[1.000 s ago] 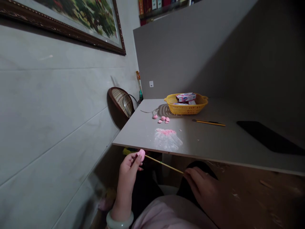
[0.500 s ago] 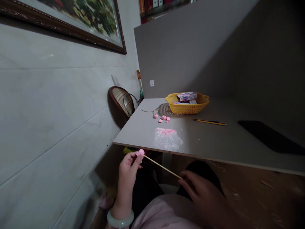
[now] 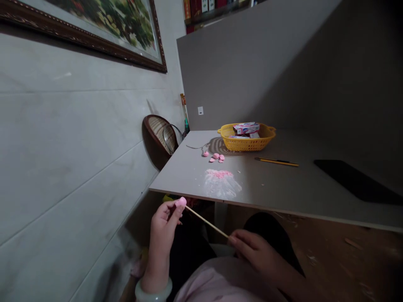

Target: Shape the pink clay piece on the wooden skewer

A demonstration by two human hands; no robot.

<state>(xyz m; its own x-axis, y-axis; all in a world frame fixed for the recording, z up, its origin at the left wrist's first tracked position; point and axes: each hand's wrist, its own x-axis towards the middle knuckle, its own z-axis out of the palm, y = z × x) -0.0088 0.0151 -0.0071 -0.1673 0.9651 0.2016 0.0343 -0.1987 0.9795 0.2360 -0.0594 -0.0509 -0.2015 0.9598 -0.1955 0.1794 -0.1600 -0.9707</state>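
My left hand (image 3: 163,226) is raised below the table's near edge, fingertips pinched on a small pink lump (image 3: 180,202). A thin wooden stick (image 3: 206,222) runs from that lump down to my right hand (image 3: 252,251), whose fingers pinch its lower end above my lap. A pale bangle (image 3: 153,290) circles my left wrist. On the grey table (image 3: 283,184) lie several small pink pieces (image 3: 215,157) and a clear plastic sheet with pink crumbs (image 3: 221,183).
A yellow basket (image 3: 247,142) holding small boxes stands at the table's back. A yellow pencil (image 3: 276,162) lies in front of it, a black flat object (image 3: 355,180) to the right. A brown round object (image 3: 157,140) leans on the left wall under a framed picture (image 3: 94,29).
Both hands have shifted slightly left and down, the stick and pink lump moving with them. The table's items have not moved.
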